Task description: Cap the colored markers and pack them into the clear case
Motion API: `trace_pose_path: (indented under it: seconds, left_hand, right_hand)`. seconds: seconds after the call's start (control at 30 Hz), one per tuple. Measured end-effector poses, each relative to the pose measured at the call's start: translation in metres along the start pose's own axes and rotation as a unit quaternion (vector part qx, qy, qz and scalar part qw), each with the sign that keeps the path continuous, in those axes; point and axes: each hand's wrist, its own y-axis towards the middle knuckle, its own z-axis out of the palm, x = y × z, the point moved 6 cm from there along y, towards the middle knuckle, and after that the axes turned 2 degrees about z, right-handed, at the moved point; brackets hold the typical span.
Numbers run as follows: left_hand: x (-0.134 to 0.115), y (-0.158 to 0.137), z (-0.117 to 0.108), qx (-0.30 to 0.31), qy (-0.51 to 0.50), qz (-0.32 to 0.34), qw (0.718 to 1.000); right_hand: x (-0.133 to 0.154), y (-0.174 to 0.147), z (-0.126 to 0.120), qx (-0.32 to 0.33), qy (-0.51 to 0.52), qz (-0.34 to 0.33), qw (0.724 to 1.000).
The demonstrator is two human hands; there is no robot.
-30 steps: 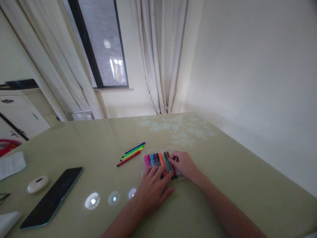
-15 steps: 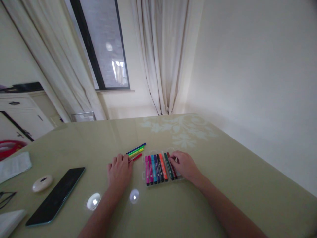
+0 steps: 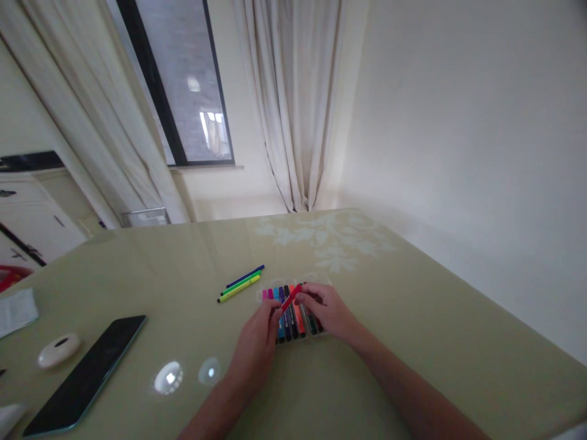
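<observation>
Two bare hands hold a red marker (image 3: 290, 297) over a clear case of markers (image 3: 293, 311) on a pale green table (image 3: 413, 318).

The left hand (image 3: 257, 345) and the right hand (image 3: 328, 310) meet above the case – the marker is tilted, pinched between fingertips of both. Three loose markers (image 3: 241, 282) – blue, green, yellow – lie just left of the case. Farther left rest a dark phone (image 3: 82, 374) and a small white oval object (image 3: 59, 349). Curtains (image 3: 293, 110) hang behind.
</observation>
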Motion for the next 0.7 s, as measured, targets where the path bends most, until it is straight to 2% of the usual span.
trace_pose_path:
  seconds: [0.17, 0.27, 0.53, 0.6, 0.7]
  left_hand:
    - [-0.004, -0.001, 0.005, 0.023, -0.042, 0.03, 0.998]
    - [0.0, 0.0, 0.007, 0.032, -0.039, 0.027, 0.998]
    - [-0.003, -0.004, 0.012, 0.061, -0.029, 0.046, 0.997]
    - [-0.005, -0.004, 0.01, 0.053, -0.008, 0.066, 0.996]
    - [-0.011, -0.007, 0.01, 0.039, 0.072, 0.143, 0.986]
  right_hand:
    - [-0.012, 0.001, 0.002, -0.018, 0.125, 0.04, 0.991]
    - [-0.017, 0.002, 0.001, -0.028, 0.142, 0.051, 0.988]
    - [-0.007, -0.001, 0.008, 0.021, 0.158, 0.027, 0.987]
    - [-0.008, 0.001, 0.004, -0.003, 0.167, 0.032, 0.985]
    - [-0.014, 0.008, -0.018, -0.071, 0.154, 0.03, 0.985]
